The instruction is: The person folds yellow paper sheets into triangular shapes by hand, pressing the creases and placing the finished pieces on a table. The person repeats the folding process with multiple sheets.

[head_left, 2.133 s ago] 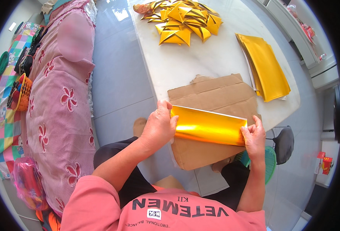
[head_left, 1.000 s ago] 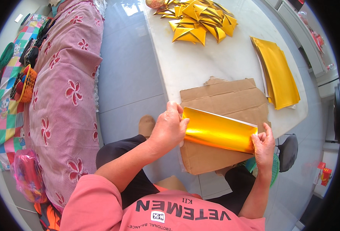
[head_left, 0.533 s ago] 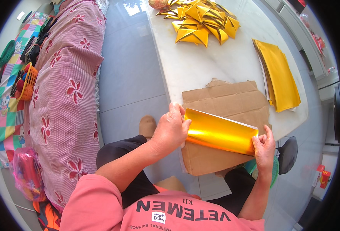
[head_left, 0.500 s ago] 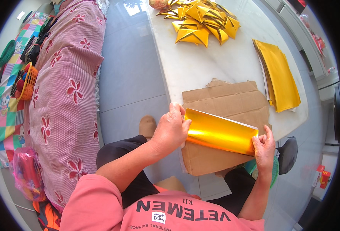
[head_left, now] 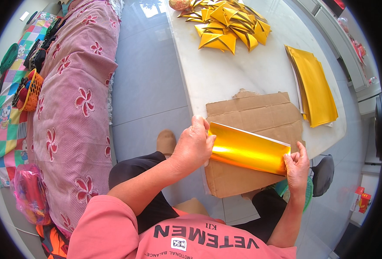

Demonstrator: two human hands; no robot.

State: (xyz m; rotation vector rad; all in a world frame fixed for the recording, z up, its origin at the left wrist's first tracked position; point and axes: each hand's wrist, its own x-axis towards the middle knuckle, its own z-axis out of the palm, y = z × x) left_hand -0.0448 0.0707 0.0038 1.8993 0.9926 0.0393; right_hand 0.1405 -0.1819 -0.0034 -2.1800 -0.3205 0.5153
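1. Gold sheet: above the near half of the cardboard, bowed, white showing along its far edge.
2. Left hand pinches one end, right hand the other; hands well apart.
3. Past two seconds: view shifted slightly; sheet, grip and cardboard keep the same arrangement. Reads as steady holding, no visible progress.
4. Beyond cardboard, on table: folded gold pieces; paper stack farther right.

There's open white table between the cardboard and folded gold papers, but the gold stack blocks the right, the held sheet the front!
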